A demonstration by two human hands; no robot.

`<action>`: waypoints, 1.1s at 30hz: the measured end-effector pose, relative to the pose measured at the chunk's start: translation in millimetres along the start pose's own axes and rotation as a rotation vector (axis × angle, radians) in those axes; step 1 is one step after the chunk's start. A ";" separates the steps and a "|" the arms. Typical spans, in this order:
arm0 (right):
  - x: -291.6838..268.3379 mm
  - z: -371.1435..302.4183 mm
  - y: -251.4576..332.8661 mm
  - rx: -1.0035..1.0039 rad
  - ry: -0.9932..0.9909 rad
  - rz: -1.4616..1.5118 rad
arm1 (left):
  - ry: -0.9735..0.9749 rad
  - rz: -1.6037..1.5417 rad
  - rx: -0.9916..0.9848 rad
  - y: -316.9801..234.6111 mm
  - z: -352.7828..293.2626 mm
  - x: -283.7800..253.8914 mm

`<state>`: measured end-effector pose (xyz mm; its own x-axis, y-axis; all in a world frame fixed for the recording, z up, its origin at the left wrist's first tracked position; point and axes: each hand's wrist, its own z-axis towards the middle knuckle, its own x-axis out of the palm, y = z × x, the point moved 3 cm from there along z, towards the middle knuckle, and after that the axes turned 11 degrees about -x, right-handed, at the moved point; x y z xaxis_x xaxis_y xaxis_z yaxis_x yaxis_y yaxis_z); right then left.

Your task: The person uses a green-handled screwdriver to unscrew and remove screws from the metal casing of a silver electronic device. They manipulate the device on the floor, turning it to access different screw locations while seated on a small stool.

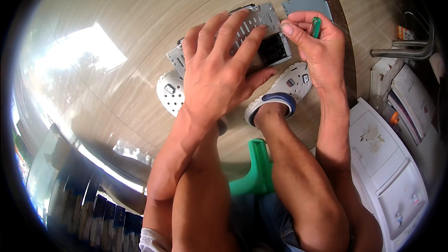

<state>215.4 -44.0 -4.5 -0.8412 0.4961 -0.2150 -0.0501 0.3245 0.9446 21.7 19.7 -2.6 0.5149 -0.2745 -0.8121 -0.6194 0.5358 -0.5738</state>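
A silver slotted metal case (266, 16) of some electronic device lies on the floor in front of my feet. Its near right side shows a dark opening. My left hand (217, 60) rests over the case with fingers spread across its top and thumb stretched along the near side. At the case's right end, my right hand (324, 42) is closed around a small screwdriver with a green handle (316, 27); most of its shaft is hidden by the hand. Thumb and index finger come together near the case's corner; whether they pinch something small I cannot tell.
A flat grey metal plate (308, 4) lies beyond my right hand. White clogs (291, 84) are on my feet, close to the case. Below me is a green plastic stool (256, 168). White drawers (387, 158) and a bent metal tube frame (406, 51) stand on the right.
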 end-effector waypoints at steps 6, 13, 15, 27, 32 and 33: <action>0.5 -0.2 6.2 -0.063 0.008 -0.041 | -0.014 0.022 0.010 -1.3 0.9 -1.8; 1.5 -2.7 7.2 -0.141 0.025 -0.084 | -0.020 0.019 0.011 -1.1 0.3 0.8; 3.9 -4.0 7.4 -0.189 0.050 -0.122 | -0.020 0.023 0.010 -0.6 -0.5 0.8; 4.6 4.3 16.6 -0.167 0.110 -0.213 | -0.028 0.003 0.012 0.2 -0.4 -0.3; 6.9 2.6 18.1 -0.153 0.090 -0.204 | -0.021 0.027 0.012 0.1 0.8 1.3; 8.2 1.7 18.8 -0.161 0.084 -0.208 | -0.021 0.030 0.011 0.9 0.6 1.0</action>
<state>208.5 -32.4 11.1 -0.8453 0.3613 -0.3936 -0.3060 0.2764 0.9110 22.0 20.4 -3.8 0.5089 -0.2416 -0.8262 -0.6281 0.5521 -0.5483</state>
